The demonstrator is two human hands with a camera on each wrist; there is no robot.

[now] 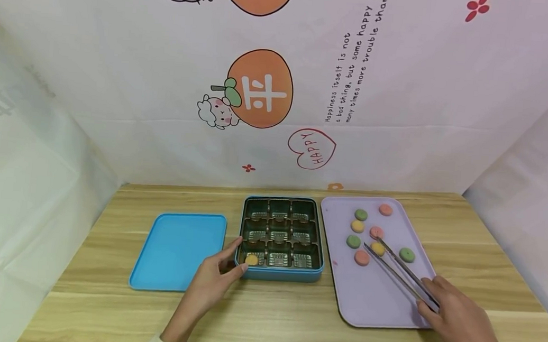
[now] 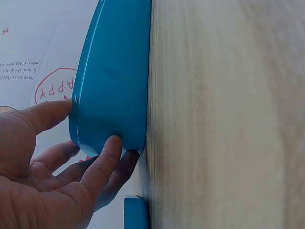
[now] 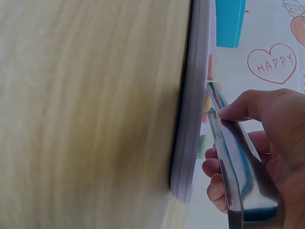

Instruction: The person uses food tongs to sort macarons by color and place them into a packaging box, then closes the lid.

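In the head view, my left hand [image 1: 216,273] holds the near left corner of a blue box [image 1: 278,275]. The left wrist view shows its thumb at the rim and other fingers against the side. A dark tray divided into compartments sits inside the box, with a yellow macaron [image 1: 252,259] in the near left one. My right hand [image 1: 459,316] grips metal tongs [image 1: 402,279] over a lilac tray [image 1: 374,305]. Their parted tips stand on either side of another yellow macaron [image 1: 378,249] on the tray, close to a pink macaron [image 1: 377,232].
A flat blue lid [image 1: 177,251] lies left of the box. Several more pink, green and yellow macarons, including a green one [image 1: 407,254], lie about the lilac tray. A printed white cloth [image 1: 142,77] hangs behind the wooden table [image 1: 292,320].
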